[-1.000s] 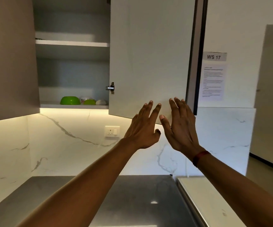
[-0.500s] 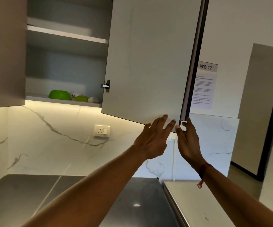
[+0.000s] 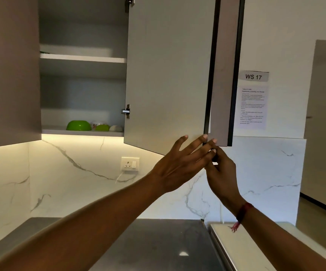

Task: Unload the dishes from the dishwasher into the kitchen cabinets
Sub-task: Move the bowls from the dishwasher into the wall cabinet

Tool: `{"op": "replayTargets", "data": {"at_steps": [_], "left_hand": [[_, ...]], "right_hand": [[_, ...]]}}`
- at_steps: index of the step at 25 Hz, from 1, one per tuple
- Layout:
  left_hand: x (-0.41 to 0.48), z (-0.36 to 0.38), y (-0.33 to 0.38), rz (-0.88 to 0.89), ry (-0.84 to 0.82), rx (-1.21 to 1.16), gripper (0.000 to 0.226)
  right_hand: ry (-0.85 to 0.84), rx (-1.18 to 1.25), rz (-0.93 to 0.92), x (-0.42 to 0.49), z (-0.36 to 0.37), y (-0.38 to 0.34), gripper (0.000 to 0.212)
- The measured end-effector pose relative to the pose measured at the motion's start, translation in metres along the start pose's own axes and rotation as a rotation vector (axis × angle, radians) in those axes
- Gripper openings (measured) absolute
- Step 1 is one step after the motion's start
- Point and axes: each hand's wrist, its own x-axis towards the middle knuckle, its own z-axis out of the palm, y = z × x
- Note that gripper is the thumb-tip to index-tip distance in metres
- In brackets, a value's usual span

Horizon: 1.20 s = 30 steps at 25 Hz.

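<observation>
The left hand (image 3: 179, 163) is held up with its fingers straight and spread, the fingertips (image 3: 204, 136) laid against the lower corner of the flat grey cabinet door (image 3: 168, 75), which stands swung open. The right hand (image 3: 223, 173) is raised just behind it at the same corner, at the door's dark edge. Its fingers are largely covered by the left hand, so a grip on the edge cannot be told. A red thread wristband (image 3: 243, 211) is worn on the right wrist.

Inside the open wall cabinet (image 3: 83, 59), a large upturned green plastic bowl (image 3: 78, 125) is seen on the lowest shelf (image 3: 56, 132). A smaller green bowl (image 3: 102, 127) and a small white bowl (image 3: 116, 128) are set to its right.

Below, a white wall socket (image 3: 130, 163) is mounted on the white veined marble backsplash (image 3: 70, 182) above a grey steel countertop (image 3: 158, 241). A printed paper notice headed "WS 17" (image 3: 253, 98) is stuck on the wall to the right.
</observation>
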Motion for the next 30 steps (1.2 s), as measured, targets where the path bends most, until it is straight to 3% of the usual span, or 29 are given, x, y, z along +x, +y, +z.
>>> {"op": "replayTargets", "data": {"at_steps": [8, 11, 15, 18, 23, 30], "left_hand": [[-0.051, -0.028, -0.032, 0.043, 0.075, 0.151, 0.061], [-0.074, -0.041, -0.045, 0.029, 0.075, 0.18, 0.058], [-0.105, -0.059, -0.058, 0.009, 0.036, 0.237, 0.053], [-0.132, -0.073, -0.067, -0.05, 0.007, 0.308, 0.063], [-0.18, -0.096, -0.088, -0.138, -0.016, 0.432, 0.052], [-0.235, -0.113, -0.132, -0.156, -0.258, 0.573, 0.048]], "right_hand": [[-0.085, 0.192, -0.085, -0.024, 0.039, -0.03, 0.014], [-0.159, 0.327, -0.115, -0.032, 0.062, -0.04, 0.045], [-0.349, 0.478, -0.11, -0.044, 0.095, -0.048, 0.051], [-0.466, 0.513, -0.161, -0.045, 0.122, -0.05, 0.073], [-0.619, 0.325, -0.272, -0.046, 0.171, -0.056, 0.075], [-0.653, 0.025, -0.522, -0.051, 0.243, -0.086, 0.084]]}}
